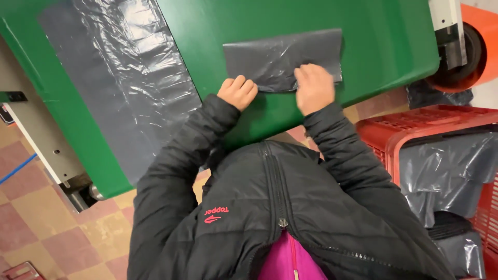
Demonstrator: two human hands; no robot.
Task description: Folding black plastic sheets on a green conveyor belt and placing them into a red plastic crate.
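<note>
A folded dark grey plastic bag (282, 58) lies flat on the green table (394, 46). My left hand (237, 92) is curled at the bag's near left corner and pinches its edge. My right hand (314, 87) presses down on the bag's near right part, fingers closed over the plastic. Both arms are in black padded jacket sleeves.
A long strip of dark grey plastic film (122, 78) runs across the table's left part. A red plastic crate (441, 140) with folded grey bags stands at the right. An orange roll on a machine (474, 46) is at the top right. The floor is chequered tile (57, 228).
</note>
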